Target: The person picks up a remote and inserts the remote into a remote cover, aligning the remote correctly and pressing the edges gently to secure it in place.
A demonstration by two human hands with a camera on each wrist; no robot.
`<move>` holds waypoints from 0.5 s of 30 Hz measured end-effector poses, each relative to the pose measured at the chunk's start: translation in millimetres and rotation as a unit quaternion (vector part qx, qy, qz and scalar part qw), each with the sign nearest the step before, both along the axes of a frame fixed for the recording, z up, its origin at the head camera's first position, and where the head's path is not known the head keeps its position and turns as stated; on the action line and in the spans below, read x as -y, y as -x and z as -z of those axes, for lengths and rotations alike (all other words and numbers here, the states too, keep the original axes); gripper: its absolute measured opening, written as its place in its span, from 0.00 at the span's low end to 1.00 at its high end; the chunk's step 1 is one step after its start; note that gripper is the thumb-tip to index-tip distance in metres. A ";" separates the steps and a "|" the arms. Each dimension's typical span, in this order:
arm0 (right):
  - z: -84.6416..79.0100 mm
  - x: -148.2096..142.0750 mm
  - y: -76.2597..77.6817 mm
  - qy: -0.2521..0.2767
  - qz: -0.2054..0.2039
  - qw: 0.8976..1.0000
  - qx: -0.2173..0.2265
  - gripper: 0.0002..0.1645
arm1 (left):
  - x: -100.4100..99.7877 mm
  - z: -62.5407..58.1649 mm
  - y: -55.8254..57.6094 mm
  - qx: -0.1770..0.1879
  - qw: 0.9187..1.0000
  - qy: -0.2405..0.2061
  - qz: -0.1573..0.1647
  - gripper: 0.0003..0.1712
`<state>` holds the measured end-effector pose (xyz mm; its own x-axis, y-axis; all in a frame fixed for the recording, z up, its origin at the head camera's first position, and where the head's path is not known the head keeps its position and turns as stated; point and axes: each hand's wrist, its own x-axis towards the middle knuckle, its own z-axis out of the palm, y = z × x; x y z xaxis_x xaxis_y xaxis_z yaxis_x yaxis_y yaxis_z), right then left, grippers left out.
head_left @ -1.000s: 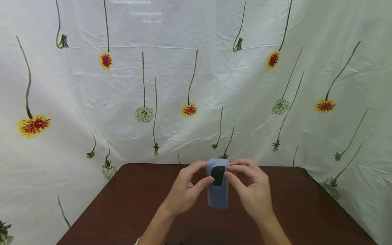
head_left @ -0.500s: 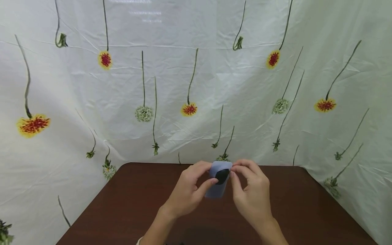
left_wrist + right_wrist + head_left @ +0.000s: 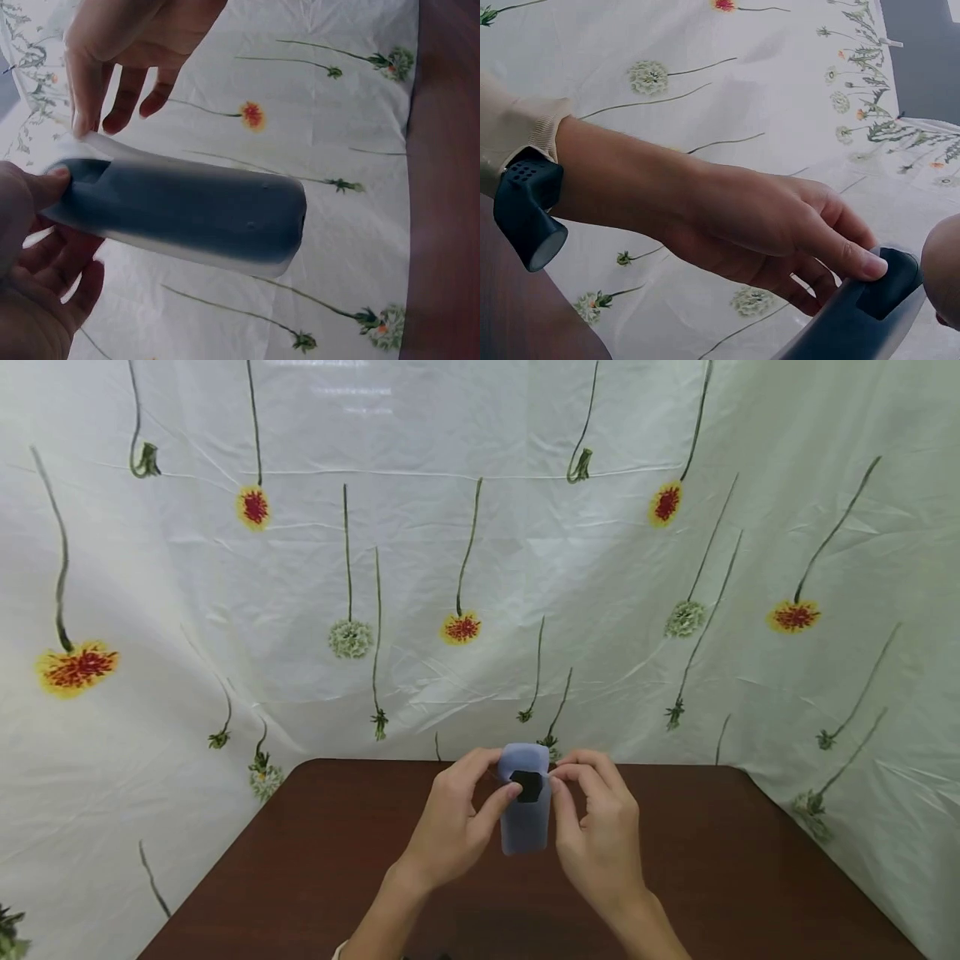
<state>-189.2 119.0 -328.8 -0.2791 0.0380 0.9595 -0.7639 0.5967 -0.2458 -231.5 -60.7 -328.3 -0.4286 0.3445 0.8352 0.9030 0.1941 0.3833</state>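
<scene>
A long, rounded dark object [image 3: 187, 202] sits in a translucent bluish cover [image 3: 525, 831]; its exact kind does not show. Its bare black end [image 3: 530, 787] shows through the cover's opening. My left hand [image 3: 453, 822] holds that end, thumb on the black part and fingers behind. The right hand [image 3: 602, 831] pinches the cover's edge at the upper right. In the left wrist view the cover's rim [image 3: 120, 150] stands away from the dark body under the right fingertips [image 3: 81, 124]. The object is held above the table, tilted.
A dark brown table [image 3: 300, 868] lies below the hands. Behind and at both sides hangs a white cloth [image 3: 300, 560] printed with flowers. A dark wrist-worn device [image 3: 531, 202] sits at the left sleeve's cuff [image 3: 544, 124].
The covered object tipped, shortening from view, then came partly back up and shifted slightly left. Both hands moved with it, still gripping; less of the black part shows than one second ago.
</scene>
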 end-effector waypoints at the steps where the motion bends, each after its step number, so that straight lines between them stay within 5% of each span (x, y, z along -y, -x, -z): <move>1: 0.1 0.2 0.2 -0.003 0.000 1.000 0.003 0.12 | 1.3 0.4 1.0 0.000 1.000 -0.001 0.009 0.16; 9: -0.6 -4.7 2.2 -0.006 -0.017 0.999 0.040 0.08 | 2.7 1.6 1.7 -0.004 0.999 -0.009 0.042 0.15; 15: 0.7 -8.6 4.4 -0.002 -0.057 0.996 0.073 0.09 | 4.1 -1.0 -0.3 0.036 0.997 -0.026 0.067 0.15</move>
